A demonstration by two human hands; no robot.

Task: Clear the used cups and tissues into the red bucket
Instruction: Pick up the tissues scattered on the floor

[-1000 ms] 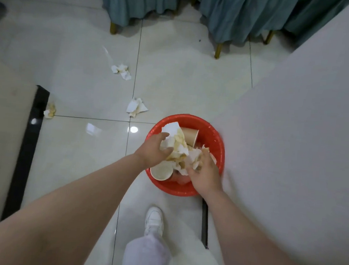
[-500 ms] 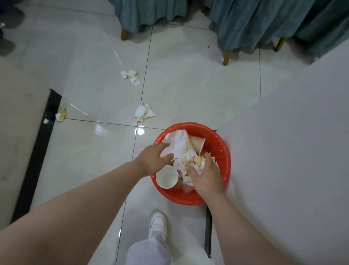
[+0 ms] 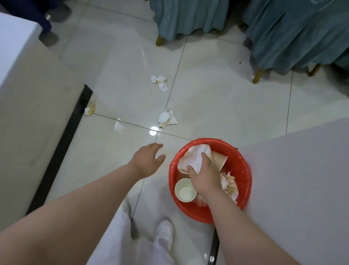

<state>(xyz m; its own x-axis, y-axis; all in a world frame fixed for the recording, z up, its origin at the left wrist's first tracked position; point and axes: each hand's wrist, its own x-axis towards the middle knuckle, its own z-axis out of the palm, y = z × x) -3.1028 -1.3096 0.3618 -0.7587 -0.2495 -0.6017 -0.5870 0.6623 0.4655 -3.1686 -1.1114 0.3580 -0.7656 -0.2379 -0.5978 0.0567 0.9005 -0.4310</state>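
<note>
The red bucket (image 3: 244, 165) stands on the floor beside the table's corner. Inside lie a white paper cup (image 3: 185, 190), a brown cup (image 3: 219, 160), and crumpled, stained tissues (image 3: 229, 183). My right hand (image 3: 204, 176) is inside the bucket, thumb and fingers pinching a large white tissue (image 3: 196, 158). My left hand (image 3: 147, 161) hovers over the floor left of the bucket, fingers relaxed and holding nothing. More used tissues lie on the tiles: one (image 3: 167, 118) beyond the bucket, one (image 3: 159, 82) farther away, and a small stained one (image 3: 90, 108) by the left table's leg.
A grey table (image 3: 303, 184) fills the right side, another table (image 3: 14, 109) with a black leg (image 3: 64, 144) the left. Chairs with teal covers (image 3: 189, 12) stand at the back. Someone's dark-trousered legs (image 3: 33, 0) are top left. My white shoes (image 3: 164, 232) are below the bucket.
My left hand has come out of the bucket and moved left over the floor. My right hand has shifted onto the large white tissue. The view has tilted up.
</note>
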